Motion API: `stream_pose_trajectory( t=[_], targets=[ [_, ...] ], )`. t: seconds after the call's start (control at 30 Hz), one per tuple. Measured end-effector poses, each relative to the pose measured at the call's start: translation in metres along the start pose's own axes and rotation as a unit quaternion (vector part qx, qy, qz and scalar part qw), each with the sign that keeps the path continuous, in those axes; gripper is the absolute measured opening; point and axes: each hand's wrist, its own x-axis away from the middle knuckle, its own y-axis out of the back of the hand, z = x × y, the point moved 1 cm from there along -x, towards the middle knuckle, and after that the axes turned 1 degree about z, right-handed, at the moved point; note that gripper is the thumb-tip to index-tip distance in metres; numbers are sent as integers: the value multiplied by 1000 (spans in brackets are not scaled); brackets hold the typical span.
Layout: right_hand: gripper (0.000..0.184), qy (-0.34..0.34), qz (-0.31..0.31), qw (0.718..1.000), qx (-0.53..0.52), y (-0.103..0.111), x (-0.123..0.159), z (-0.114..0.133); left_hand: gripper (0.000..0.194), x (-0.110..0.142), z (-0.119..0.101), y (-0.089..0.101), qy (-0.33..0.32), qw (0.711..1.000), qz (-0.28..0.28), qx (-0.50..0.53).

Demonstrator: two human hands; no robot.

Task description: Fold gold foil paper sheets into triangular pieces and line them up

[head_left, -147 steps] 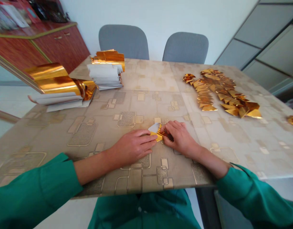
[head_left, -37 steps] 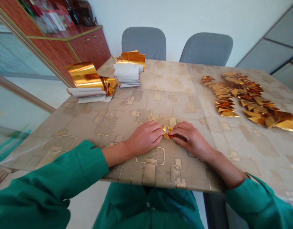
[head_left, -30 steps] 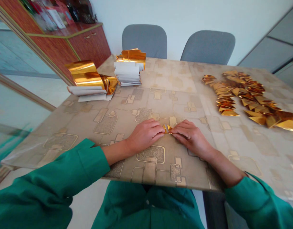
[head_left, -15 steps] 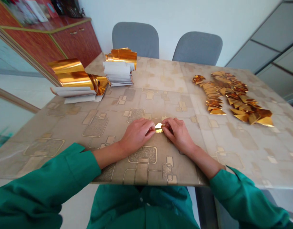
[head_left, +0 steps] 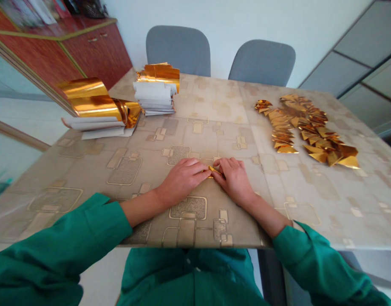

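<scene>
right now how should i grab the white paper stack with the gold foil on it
Probably pinch the white paper stack at its near edge, top and underside together, coming from your side. That layered edge faces you and looks free, while the gold foil curls up at the far end, so this likely avoids creasing it.

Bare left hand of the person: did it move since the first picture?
Yes, forward. The bare left hand now lies beyond the grey speckled rectangle printed on the beige table top; earlier it partly covered it.
</scene>
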Motion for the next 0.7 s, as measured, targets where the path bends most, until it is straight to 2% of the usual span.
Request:
stream_pose_trajectory(
  t=[0.13, 0.3, 0.4, 0.57, 0.7],
  targets=[
    [14, -31, -1, 999, 15, 0, 3, -2, 18, 2, 2, 0, -25, 998, 41, -36],
    [9, -36, -9, 999, 29, 0, 7, -8, 23, 9, 1, 6, -58, 996, 45, -47],
    [9, -17, -20, 999, 30, 3, 8, -6, 28, 13, 1, 8, -73, 995, 50, -42],
    [15, 64, -9, 997, 40, 6, 9, 10, 28, 12, 1, 6, -72, 995, 53, -37],
    [14, 12, -8, 998, 58, 3, 7, 18, 30, 11, 3, 6, -75, 995, 61, -26]
  ],
)
